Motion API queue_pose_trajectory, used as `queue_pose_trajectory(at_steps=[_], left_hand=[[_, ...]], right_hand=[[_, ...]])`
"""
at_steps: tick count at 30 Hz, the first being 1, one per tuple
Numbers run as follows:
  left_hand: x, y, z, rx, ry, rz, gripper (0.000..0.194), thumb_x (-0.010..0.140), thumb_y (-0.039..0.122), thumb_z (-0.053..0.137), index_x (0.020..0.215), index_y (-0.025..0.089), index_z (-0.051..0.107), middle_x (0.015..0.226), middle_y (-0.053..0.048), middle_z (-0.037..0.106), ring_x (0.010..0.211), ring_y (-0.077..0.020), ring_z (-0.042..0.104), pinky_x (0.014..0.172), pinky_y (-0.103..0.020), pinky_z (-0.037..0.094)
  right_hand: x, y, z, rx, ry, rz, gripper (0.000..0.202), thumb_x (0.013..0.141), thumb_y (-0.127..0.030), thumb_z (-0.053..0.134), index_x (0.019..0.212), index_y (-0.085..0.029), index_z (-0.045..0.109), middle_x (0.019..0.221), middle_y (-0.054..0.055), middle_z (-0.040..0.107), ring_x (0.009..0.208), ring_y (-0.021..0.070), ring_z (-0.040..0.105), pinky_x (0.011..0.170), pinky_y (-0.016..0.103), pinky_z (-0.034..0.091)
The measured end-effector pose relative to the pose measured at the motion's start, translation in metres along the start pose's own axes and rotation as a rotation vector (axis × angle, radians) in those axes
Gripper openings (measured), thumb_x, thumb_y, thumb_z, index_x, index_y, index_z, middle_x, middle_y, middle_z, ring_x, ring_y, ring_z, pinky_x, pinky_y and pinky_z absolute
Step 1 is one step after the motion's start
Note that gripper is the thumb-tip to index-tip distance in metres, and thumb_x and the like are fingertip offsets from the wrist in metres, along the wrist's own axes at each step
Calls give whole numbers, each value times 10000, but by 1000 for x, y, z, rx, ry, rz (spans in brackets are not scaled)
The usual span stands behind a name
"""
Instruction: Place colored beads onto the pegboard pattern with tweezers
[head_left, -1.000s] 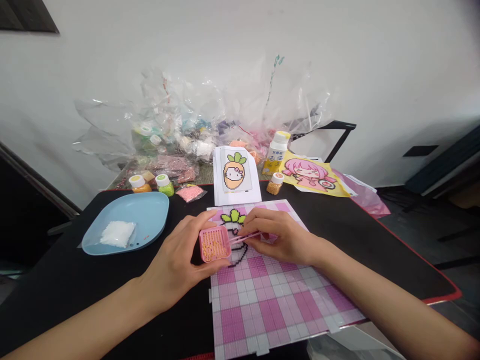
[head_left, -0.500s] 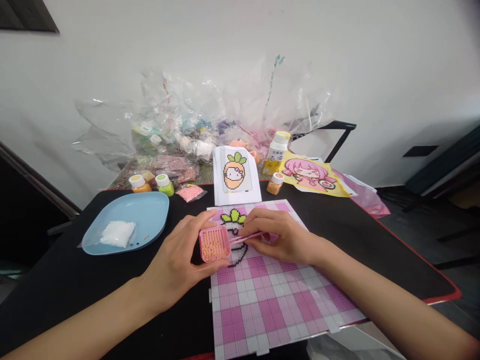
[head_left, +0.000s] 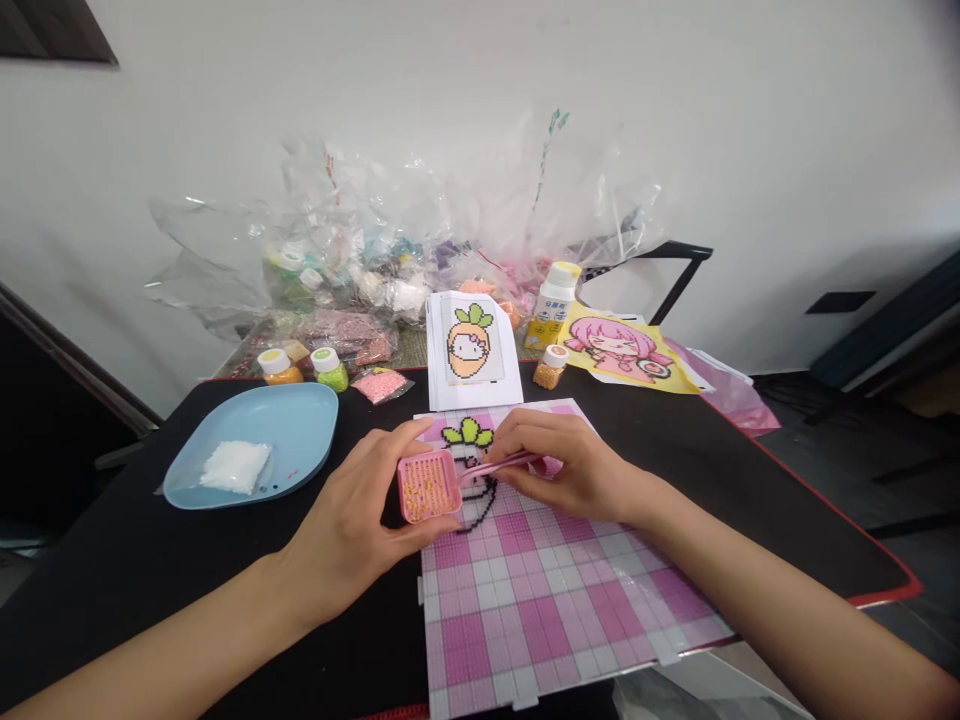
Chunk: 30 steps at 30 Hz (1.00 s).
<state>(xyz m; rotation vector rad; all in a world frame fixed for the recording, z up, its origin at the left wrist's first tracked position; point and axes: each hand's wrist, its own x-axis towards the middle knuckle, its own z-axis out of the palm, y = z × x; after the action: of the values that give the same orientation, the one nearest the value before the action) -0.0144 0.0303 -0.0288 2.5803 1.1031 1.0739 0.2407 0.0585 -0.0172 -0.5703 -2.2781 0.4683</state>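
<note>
My left hand (head_left: 360, 500) grips a small pink bead tray (head_left: 430, 487) between thumb and fingers, with yellow-orange beads lying in its ridged bottom. In my right hand (head_left: 562, 462) is a pair of pink tweezers (head_left: 499, 464), its tips close to the tray's right edge. I cannot tell whether a bead is between the tips. Below both hands lies a pink-and-white checked pegboard (head_left: 525, 610). On it, green bead leaves (head_left: 469, 433) and a curved black bead outline (head_left: 478, 510) show, partly covered by my hands and the tray.
A pattern sheet (head_left: 472, 345) with a carrot figure stands behind the pegboard. Left is a blue plate (head_left: 300, 430) holding a bag of white beads (head_left: 236, 467). Bead jars (head_left: 330, 370) and a pink bead packet (head_left: 381, 384) sit behind it. An orange bead jar (head_left: 551, 368) stands right.
The tweezers have turned slightly and their arms now look closer together. My right hand has shifted a little; my left hand and the tray have stayed in place.
</note>
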Motion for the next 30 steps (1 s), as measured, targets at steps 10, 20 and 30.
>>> queue_pose_trajectory(at_steps=[10, 20, 30], left_hand=[[1, -1, -2, 32, 11, 2, 712, 841, 443, 687, 1423, 264, 319, 1077, -63, 655, 948, -230, 640, 832, -387, 549], [1, -1, -2, 38, 25, 18, 712, 839, 442, 690, 1422, 270, 317, 1081, -68, 649, 962, -238, 647, 849, -406, 558], [2, -2, -3, 36, 28, 20, 711, 839, 449, 686, 1421, 264, 323, 1077, -67, 649, 960, -237, 651, 850, -402, 559]], right_hand=[[-5, 13, -18, -147, 54, 104, 118, 908, -260, 607, 874, -153, 644, 774, 37, 647, 623, 92, 523, 511, 203, 418], [-9, 21, -23, -224, -42, 195, 156, 896, -281, 604, 808, -155, 631, 752, 26, 642, 598, 87, 505, 546, 221, 412], [-10, 22, -22, -212, -72, 200, 156, 899, -282, 600, 818, -154, 634, 768, 33, 653, 610, 94, 514, 553, 231, 416]])
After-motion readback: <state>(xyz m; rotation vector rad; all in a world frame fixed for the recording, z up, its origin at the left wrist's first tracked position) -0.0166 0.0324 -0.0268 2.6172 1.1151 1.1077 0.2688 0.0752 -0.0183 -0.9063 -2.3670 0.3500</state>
